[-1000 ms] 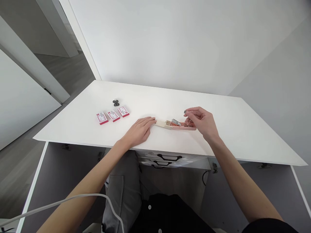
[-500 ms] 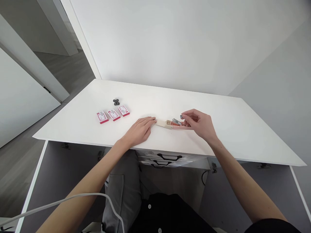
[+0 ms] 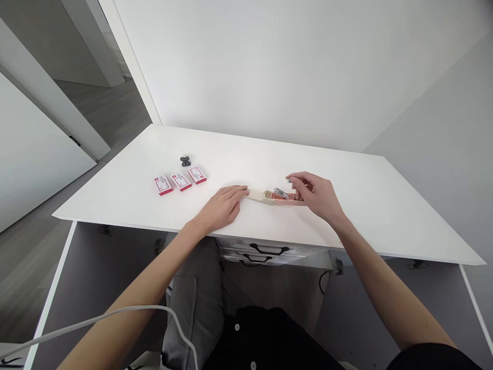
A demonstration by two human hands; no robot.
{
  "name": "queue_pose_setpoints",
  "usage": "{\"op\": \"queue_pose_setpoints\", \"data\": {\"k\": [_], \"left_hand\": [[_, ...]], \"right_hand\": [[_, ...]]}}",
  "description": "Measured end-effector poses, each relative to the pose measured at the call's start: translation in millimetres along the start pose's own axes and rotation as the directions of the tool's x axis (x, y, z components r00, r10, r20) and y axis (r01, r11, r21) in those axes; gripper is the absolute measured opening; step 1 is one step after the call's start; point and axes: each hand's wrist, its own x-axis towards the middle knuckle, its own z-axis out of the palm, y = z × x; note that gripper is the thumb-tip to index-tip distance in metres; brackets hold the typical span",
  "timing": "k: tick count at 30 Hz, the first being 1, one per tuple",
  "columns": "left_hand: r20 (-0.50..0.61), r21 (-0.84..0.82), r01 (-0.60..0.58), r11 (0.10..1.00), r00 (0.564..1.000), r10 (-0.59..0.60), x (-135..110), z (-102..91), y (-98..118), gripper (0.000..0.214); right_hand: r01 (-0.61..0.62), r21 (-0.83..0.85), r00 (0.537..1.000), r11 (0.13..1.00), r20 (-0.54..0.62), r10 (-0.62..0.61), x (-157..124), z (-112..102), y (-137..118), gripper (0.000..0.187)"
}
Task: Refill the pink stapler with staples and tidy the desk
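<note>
A cream and pink stapler lies opened out flat on the white desktop, with its metal magazine tilted up near the hinge. My left hand rests palm down, its fingertips closed over the cream end. At the pink end, my right hand pinches a small silvery piece, seemingly a strip of staples, between thumb and forefinger. Its other fingers reach down to the pink part and hide the far end. Three small red and white boxes lie in a row left of my left hand.
Behind the boxes stands a small black clip-like object. A wall rises along the back of the white desktop. Drawers with black handles sit below its front edge. A white cable crosses my left forearm.
The silvery piece in my right fingers has turned slightly and risen a little. My left hand stays on the cream end; the view has shifted slightly.
</note>
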Motion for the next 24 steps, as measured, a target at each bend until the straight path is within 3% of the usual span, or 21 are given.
{"op": "queue_pose_setpoints", "data": {"k": [9,13,18,24], "left_hand": [[-0.002,0.012,-0.003,1.000,1.000,0.003,0.1,0.4,0.1,0.047],[-0.006,0.006,-0.007,1.000,1.000,0.007,0.2,1.0,-0.2,0.049],[-0.010,0.004,-0.012,1.000,1.000,0.012,0.3,0.6,0.1,0.048],[-0.006,0.006,-0.008,1.000,1.000,0.008,0.1,0.6,0.3,0.047]], "right_hand": [[-0.076,0.166,0.997,0.983,0.035,0.071,0.8,-0.9,-10.6,0.047],[-0.067,0.073,0.997,0.995,0.034,0.064,-0.2,-2.7,-12.1,0.038],[0.063,-0.117,0.998,0.991,0.023,-0.061,-6.3,-2.6,-12.4,0.027],[0.118,-0.166,0.993,0.979,0.028,-0.115,-15.9,-0.1,-5.3,0.024]]}}
